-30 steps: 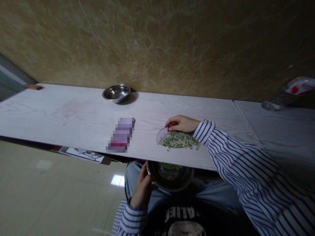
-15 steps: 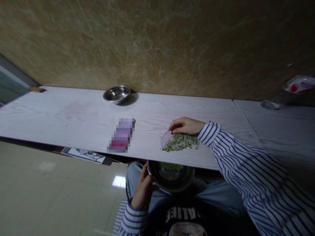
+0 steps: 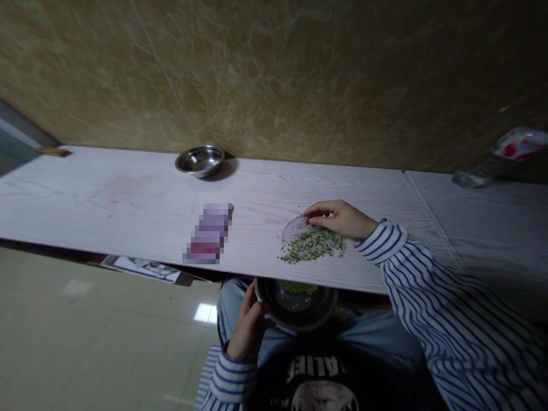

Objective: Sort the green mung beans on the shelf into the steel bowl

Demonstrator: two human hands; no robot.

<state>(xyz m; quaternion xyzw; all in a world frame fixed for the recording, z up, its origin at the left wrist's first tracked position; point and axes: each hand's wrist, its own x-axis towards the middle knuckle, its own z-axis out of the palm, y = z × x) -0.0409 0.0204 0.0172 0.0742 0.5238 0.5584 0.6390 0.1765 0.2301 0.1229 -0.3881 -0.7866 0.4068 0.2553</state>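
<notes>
My right hand [image 3: 342, 218] pinches a thin, clear round plastic piece [image 3: 293, 229], perhaps a lid, tilted at the far left side of a mixed pile [image 3: 314, 246] of green beans and white grains. The pile lies spread near the table's front edge, and a few loose bits sit beyond the disc. Below that edge, over the lap, my left hand [image 3: 247, 332] grips the left rim of a metal bowl [image 3: 302, 321]. Green beans [image 3: 298, 286] gather at the far side of its inside, with some white grains lower down; the table edge partly hides the bowl.
A small steel bowl [image 3: 200, 162] stands near the wall. A pixelated purple, phone-shaped object [image 3: 209, 233] lies left of the pile. At the far right a clear bottle with a red label [image 3: 514, 145] lies on its side. Pale wood-grain table [image 3: 141, 211] runs along the wall.
My right hand has shifted right with the plastic disc, which now stands further along the pile's far side and at a different tilt. The left hand and its bowl stay in place.
</notes>
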